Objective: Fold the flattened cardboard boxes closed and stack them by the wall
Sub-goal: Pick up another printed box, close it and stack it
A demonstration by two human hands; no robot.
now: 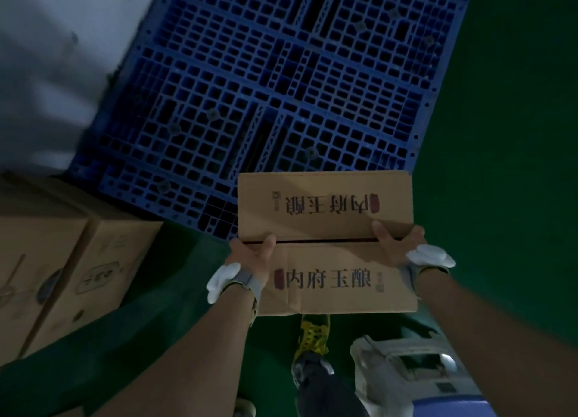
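Observation:
I hold a brown cardboard box [325,213] with printed Chinese characters in front of me, its two top flaps folded shut and meeting at a dark seam. My left hand [253,254] grips the left end at the seam, thumb on top. My right hand [395,244] grips the right end the same way. Both wrists wear white devices on grey straps. The box hangs above the green floor, at the near edge of a blue plastic pallet [266,88].
Closed cardboard boxes [78,269] stand stacked at the left by a pale wall [47,57]. A foot in a yellow shoe [312,335] shows below the box. A white and blue object [406,369] sits at the lower right on the green floor [506,135].

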